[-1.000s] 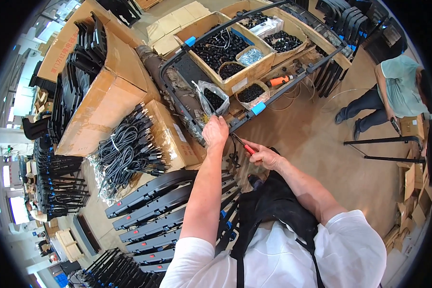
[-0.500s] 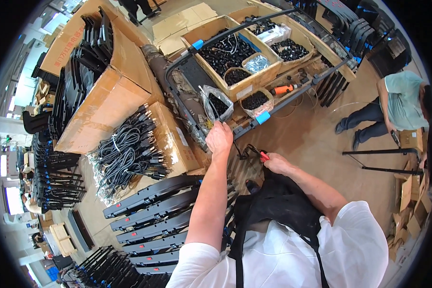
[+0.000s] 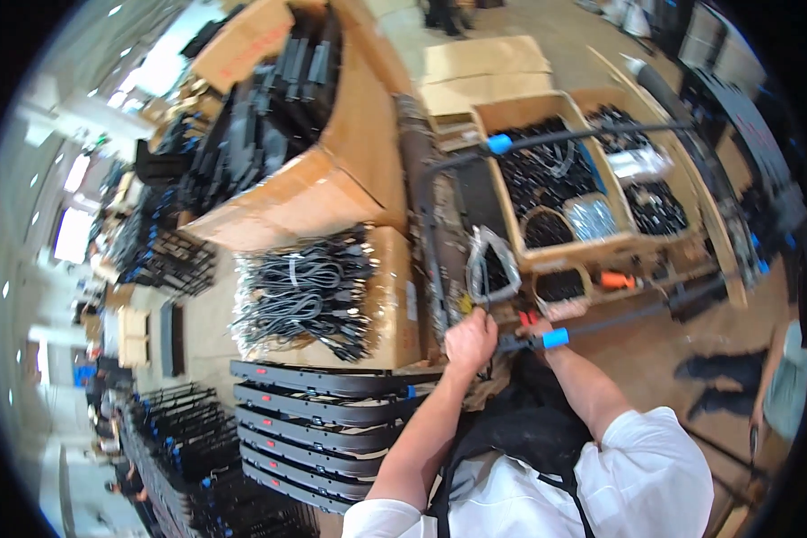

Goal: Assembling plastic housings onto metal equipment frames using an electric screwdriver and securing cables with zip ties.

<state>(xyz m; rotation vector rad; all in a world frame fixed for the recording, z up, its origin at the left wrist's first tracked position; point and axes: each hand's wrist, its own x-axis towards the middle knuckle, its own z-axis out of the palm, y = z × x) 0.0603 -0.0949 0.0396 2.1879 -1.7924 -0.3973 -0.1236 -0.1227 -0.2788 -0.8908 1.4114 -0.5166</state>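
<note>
My left hand point(image 3: 472, 342) is closed in a fist at the near edge of a black tubular frame point(image 3: 632, 316). What lies inside its fingers is hidden. Close beside it, my right hand point(image 3: 543, 332) grips a red-handled hand tool point(image 3: 528, 318), whose working end I cannot make out. A blue sleeve point(image 3: 555, 338) wraps the frame's near bar by my right hand. Just beyond my hands are a clear plastic bag point(image 3: 508, 289) of dark parts and a small tub point(image 3: 582, 296) of little black pieces. An orange-handled tool point(image 3: 617, 280) lies to their right.
Behind the frame, a wooden box point(image 3: 522, 235) holds black parts and silver screws. Bundled black cables point(image 3: 305, 296) lie on a carton point(image 3: 394, 278) at left, below a large carton point(image 3: 282, 202) of black parts. Stacked black bars point(image 3: 323, 414) stand nearer. Another person point(image 3: 789, 372) is at right.
The view has turned, so the bench now appears farther right. My right hand with the red-handled tool has come up to the frame's near bar, closer to my left hand.
</note>
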